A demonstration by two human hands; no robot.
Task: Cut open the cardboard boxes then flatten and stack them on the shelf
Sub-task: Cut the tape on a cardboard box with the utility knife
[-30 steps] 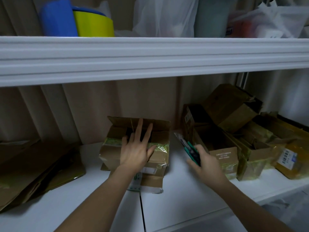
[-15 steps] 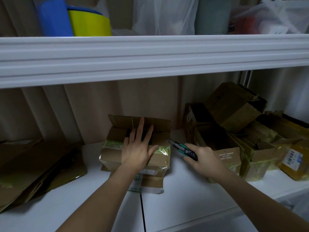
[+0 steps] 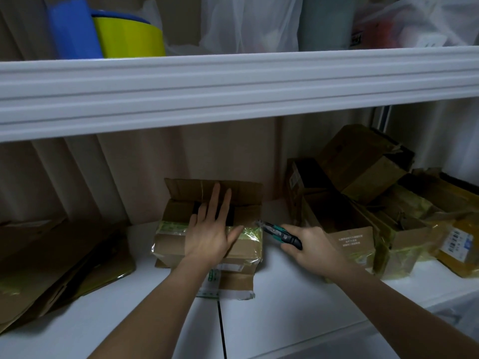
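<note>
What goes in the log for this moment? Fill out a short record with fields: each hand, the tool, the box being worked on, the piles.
left hand: flat on the middle box, fingers straight
right hand: grip closed round the knife
knife: tip at the box's right top corner, by the yellow-green tape
middle box: rear flap up, standing on the lower shelf
flat cardboard: piled at the left
other boxes: heaped at the right, not flattened
upper shelf: holds bags and a yellow tub
</note>
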